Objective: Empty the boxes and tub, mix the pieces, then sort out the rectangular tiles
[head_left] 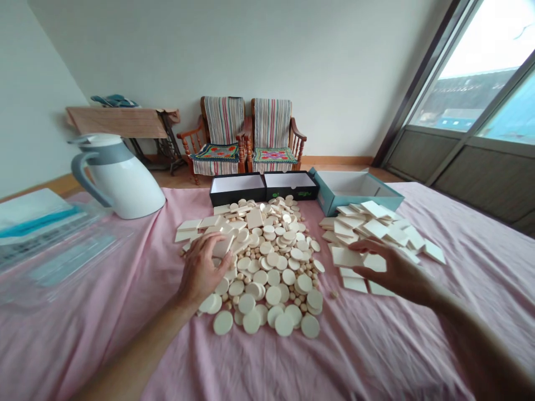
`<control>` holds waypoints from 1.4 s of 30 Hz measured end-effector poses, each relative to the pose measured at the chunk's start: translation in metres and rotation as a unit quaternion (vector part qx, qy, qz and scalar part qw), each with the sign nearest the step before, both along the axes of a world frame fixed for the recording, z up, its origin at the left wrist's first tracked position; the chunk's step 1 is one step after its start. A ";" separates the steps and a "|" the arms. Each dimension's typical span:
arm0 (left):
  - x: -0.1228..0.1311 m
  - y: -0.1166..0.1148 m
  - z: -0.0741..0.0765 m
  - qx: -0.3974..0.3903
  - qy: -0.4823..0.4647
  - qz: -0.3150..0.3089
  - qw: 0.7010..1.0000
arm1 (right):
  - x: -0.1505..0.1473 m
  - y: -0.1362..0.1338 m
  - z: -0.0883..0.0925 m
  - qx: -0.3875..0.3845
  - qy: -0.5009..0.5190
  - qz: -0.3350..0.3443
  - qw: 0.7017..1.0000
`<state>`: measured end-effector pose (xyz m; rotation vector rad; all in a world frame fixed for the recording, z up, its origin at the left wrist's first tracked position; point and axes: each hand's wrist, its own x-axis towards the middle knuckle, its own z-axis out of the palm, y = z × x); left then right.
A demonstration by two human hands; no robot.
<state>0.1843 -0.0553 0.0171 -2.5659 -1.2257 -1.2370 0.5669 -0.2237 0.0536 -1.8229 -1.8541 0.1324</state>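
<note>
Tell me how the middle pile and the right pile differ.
The middle pile mixes round discs, small pieces and some flat tiles; the right pile shows only flat tiles.
The middle pile spreads over more of the cloth than the right pile.
The left hand is at the middle pile, the right hand at the right pile.
Both piles are pale and lie on the pink cloth.

Two hands (199, 267) (387, 268); two black boxes (238, 197) (292, 193); one blue box (328, 203); two armchairs (225, 125) (272, 125)
</note>
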 end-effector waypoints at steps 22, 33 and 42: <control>-0.004 -0.003 0.002 -0.077 -0.007 0.059 0.995 | -0.123 0.066 0.016 0.006 0.037 0.173 0.984; 0.009 -0.025 0.028 -0.323 -0.335 -0.176 0.868 | -0.201 0.100 0.023 0.103 0.026 0.275 0.956; 0.009 -0.030 0.031 -0.489 -0.334 -0.238 0.770 | -0.193 0.072 0.017 0.112 -0.046 0.241 0.963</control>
